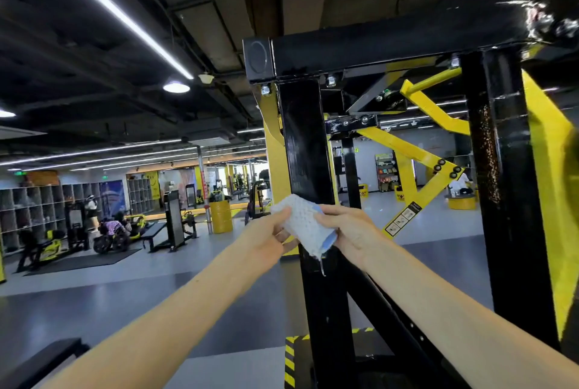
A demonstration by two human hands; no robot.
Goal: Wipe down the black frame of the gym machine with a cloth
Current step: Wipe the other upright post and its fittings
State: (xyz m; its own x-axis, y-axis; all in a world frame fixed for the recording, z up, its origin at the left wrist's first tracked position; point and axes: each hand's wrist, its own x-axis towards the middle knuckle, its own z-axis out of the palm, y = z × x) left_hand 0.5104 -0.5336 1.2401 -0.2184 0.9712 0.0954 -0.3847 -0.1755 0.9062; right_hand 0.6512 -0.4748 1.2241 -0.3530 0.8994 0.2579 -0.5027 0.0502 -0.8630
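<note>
A big gym hall with grey floor [125,294]. The white cloth [305,226] with blue edge is in front of the black frame [305,144], at its upright post. 2 hands hold it: the left hand [263,241] pinches its left side, the right hand [354,232] grips its right side. Yellow lever arms [404,144] are behind.

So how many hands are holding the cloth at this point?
2. The left hand pinches the left edge of the cloth. The right hand grips its right end. Both are in front of the black upright, and neither is hidden.
</note>
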